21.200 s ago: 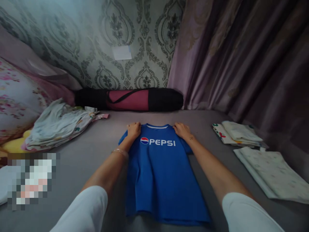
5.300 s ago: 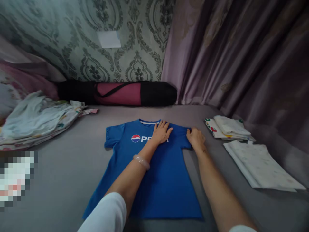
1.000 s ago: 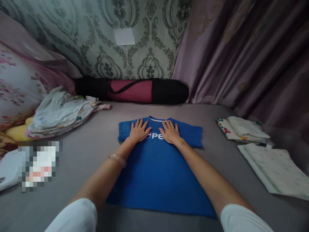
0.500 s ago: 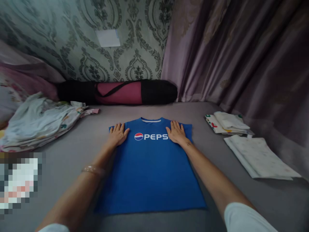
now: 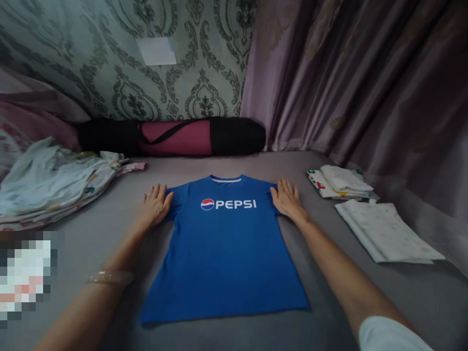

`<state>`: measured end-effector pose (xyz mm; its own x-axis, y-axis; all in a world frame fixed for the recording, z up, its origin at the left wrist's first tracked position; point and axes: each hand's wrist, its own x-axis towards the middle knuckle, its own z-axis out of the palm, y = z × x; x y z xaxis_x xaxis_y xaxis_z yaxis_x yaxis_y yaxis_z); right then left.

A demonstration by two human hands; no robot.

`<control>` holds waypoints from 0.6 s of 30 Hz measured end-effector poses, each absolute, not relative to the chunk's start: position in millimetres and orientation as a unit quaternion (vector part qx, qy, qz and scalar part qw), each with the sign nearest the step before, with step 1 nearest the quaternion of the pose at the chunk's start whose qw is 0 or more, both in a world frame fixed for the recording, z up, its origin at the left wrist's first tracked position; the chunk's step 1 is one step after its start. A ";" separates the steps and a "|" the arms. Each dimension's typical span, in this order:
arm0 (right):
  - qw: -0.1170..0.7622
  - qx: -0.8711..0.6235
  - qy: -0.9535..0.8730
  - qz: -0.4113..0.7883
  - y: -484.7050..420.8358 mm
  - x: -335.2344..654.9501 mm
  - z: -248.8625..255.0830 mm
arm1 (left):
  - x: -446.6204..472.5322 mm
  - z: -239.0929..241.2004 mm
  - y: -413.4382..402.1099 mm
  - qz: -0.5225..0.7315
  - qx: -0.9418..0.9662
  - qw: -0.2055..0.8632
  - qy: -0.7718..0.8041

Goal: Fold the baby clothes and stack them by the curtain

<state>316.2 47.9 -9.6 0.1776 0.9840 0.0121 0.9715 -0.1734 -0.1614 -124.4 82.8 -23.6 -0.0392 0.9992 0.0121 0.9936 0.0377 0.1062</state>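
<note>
A blue T-shirt [image 5: 226, 248] with a PEPSI print lies spread flat, its collar away from me and its hem towards me. At the end of its left sleeve, my left hand [image 5: 156, 204] lies palm down with the fingers stretched out, partly over the grey sheet. My right hand [image 5: 287, 199] rests flat over the right sleeve's end, fingers likewise extended. Neither hand grips anything. Parts of both sleeve ends are hidden under the hands.
The grey sheet [image 5: 204, 336] bears everything. Crumpled light clothes [image 5: 54, 180] lie at left. Folded patterned cloths [image 5: 340, 183] and a folded pale cloth [image 5: 387, 231] are at right. A black and maroon long bag [image 5: 175, 138] lies along the wall, beside a purple curtain [image 5: 292, 73].
Both hands have slid outward from the shirt's shoulders to its sleeve ends. The sleeves now show spread out, and the whole PEPSI print is uncovered. The view has shifted slightly.
</note>
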 end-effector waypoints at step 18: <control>0.178 -0.791 -0.565 0.151 -26.5 339.5 29.8 | -102.9 32.3 94.7 0.091 0.667 0.088 0.734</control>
<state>339.5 -26.5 29.8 0.3150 0.9483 -0.0381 0.8409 -0.2975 -0.4521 -102.9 94.7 32.3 -0.0938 0.9956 -0.0083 0.9636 0.0929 0.2509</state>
